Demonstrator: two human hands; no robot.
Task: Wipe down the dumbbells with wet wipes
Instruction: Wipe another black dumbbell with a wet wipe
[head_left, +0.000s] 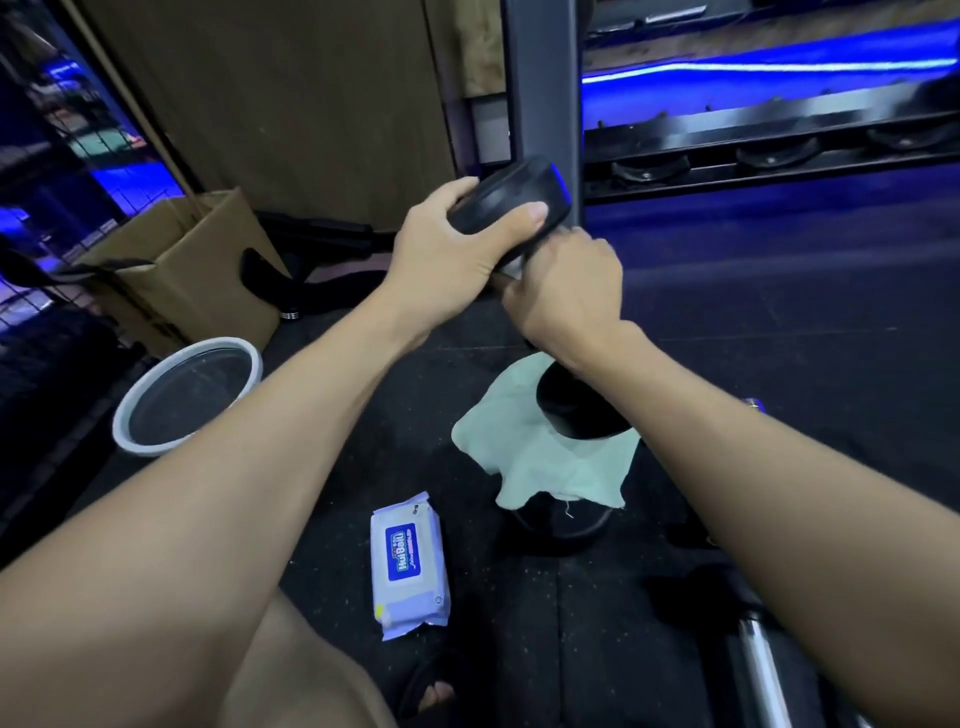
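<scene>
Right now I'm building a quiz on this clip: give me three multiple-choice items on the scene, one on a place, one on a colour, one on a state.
1. Where does the wipes pack lie?
A. in the box
B. on the floor
C. on the rack

2. What colour is the bucket rim?
A. white
B. red
C. green

3. What is the left hand doing?
A. hanging idle
B. pressing flat on the floor
C. gripping the dumbbell head

Answers:
1 B, it lies flat on the dark floor between the arms.
2 A, the round rim is white.
3 C, its fingers and thumb curl round the upper head.
</scene>
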